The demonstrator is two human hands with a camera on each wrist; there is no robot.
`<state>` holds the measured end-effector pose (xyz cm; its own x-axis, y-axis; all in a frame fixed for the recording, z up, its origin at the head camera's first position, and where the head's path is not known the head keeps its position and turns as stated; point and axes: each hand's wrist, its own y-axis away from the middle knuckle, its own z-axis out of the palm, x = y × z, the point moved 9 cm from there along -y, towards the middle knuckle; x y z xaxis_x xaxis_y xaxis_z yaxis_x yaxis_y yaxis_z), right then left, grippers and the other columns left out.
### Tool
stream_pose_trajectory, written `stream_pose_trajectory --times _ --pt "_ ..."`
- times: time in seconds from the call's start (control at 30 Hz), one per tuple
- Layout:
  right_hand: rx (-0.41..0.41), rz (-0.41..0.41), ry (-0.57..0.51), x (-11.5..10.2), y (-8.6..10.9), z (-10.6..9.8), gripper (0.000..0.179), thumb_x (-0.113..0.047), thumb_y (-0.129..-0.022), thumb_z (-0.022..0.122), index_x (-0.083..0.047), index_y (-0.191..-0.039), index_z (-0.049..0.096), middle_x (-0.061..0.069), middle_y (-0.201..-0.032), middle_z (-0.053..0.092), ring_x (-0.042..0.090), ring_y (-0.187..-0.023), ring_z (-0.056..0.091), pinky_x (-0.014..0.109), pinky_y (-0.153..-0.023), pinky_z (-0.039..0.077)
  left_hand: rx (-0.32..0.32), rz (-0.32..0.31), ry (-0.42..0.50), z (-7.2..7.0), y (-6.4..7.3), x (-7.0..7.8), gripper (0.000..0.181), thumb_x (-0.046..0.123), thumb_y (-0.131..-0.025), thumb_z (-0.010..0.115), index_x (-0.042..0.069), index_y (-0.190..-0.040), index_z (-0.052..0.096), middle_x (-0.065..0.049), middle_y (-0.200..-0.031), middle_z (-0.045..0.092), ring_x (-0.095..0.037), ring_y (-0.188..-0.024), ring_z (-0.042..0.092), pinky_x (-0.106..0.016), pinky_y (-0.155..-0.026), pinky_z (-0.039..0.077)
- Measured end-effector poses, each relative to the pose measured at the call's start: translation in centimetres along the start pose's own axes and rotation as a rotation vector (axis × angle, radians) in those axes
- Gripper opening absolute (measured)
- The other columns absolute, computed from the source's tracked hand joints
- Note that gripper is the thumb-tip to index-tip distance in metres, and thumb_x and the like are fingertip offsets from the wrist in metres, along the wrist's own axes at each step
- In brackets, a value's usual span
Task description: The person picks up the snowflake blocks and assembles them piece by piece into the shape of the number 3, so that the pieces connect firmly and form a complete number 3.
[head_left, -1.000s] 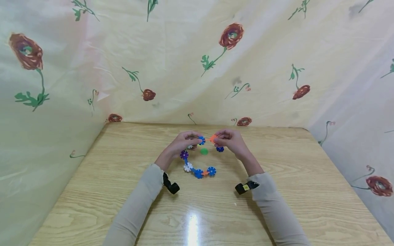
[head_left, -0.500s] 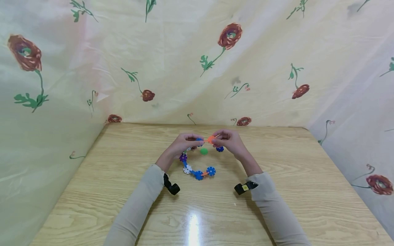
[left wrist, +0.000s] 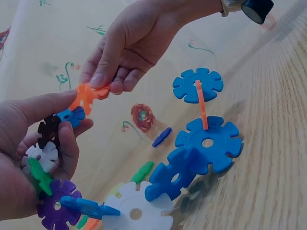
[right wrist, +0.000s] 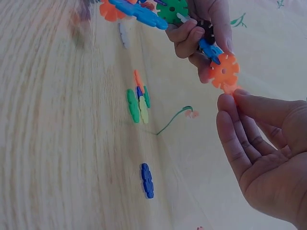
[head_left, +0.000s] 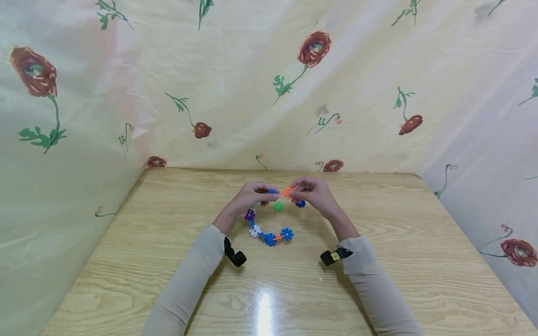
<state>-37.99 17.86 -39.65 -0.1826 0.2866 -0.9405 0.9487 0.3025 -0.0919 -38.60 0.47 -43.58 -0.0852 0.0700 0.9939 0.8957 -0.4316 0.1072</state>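
Observation:
A chain of slotted flower-shaped plastic discs curves below my hands, with a blue end disc (head_left: 287, 234), a white disc (left wrist: 135, 214) and a purple disc (left wrist: 58, 204). My left hand (head_left: 248, 196) holds its upper end, curled around a dark disc (left wrist: 49, 132) and a blue disc (left wrist: 72, 116). An orange disc (right wrist: 224, 70) stands at the left thumb, against that blue disc. My right hand (head_left: 314, 193) pinches a second orange piece (right wrist: 230, 88) between thumb and fingertips. The two orange pieces touch; how deeply their slots engage cannot be made out.
Loose on the wooden table (head_left: 168, 261) lie a green disc (head_left: 279, 206) and a dark blue disc (head_left: 300, 204). More loose pieces, among them a pale yellow disc (right wrist: 143, 109), lie beside the green one. A flowered cloth (head_left: 235, 84) hangs behind the table.
Both hands have shifted slightly left and nearer, keeping their grips. The hanging chain has swung a little, its free blue end drifting left. The loose discs have stayed put.

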Motion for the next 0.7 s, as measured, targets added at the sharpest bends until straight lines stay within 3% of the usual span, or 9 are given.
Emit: stream_pose_trajectory --times 0.2,0.37,0.5,0.7 --pt "0.013 0.003 -0.013 -0.12 0.06 0.05 0.021 -0.005 -0.095 0.071 0.006 -0.113 0.067 0.003 -0.084 0.076 0.017 -0.074 0.074 0.058 -0.082 0.060 0.009 0.000 -0.008 0.02 -0.20 -0.29 0.026 0.021 -0.093 0.077 0.008 -0.115 0.075 0.003 -0.091 0.068 -0.014 -0.077 0.057 -0.036 -0.082 0.052" --pt "0.034 0.018 -0.018 0.08 0.07 -0.01 0.025 -0.009 -0.096 0.071 0.005 -0.115 0.067 0.000 -0.083 0.075 0.029 -0.080 0.075 0.059 -0.086 0.059 0.009 -0.011 -0.007 0.02 -0.31 -0.32 0.027 0.022 -0.094 0.076 0.007 -0.117 0.074 0.002 -0.094 0.070 -0.022 -0.087 0.061 -0.042 -0.091 0.055" --pt "0.051 0.017 -0.017 0.04 0.10 -0.02 0.029 -0.010 -0.096 0.072 0.004 -0.120 0.068 0.008 -0.089 0.076 0.021 -0.079 0.075 0.056 -0.088 0.060 0.002 -0.004 -0.025 0.02 -0.30 -0.22 0.029 0.024 -0.095 0.074 0.008 -0.119 0.072 0.001 -0.098 0.071 -0.033 -0.101 0.063 -0.050 -0.098 0.054" --pt "0.079 0.005 -0.023 -0.17 0.13 0.03 0.030 -0.012 -0.096 0.071 0.003 -0.122 0.070 0.015 -0.093 0.075 0.017 -0.078 0.074 0.048 -0.086 0.062 -0.011 0.005 -0.039 -0.13 -0.08 -0.08 0.031 0.026 -0.096 0.073 0.011 -0.123 0.070 0.001 -0.103 0.071 -0.036 -0.106 0.064 -0.051 -0.099 0.054"
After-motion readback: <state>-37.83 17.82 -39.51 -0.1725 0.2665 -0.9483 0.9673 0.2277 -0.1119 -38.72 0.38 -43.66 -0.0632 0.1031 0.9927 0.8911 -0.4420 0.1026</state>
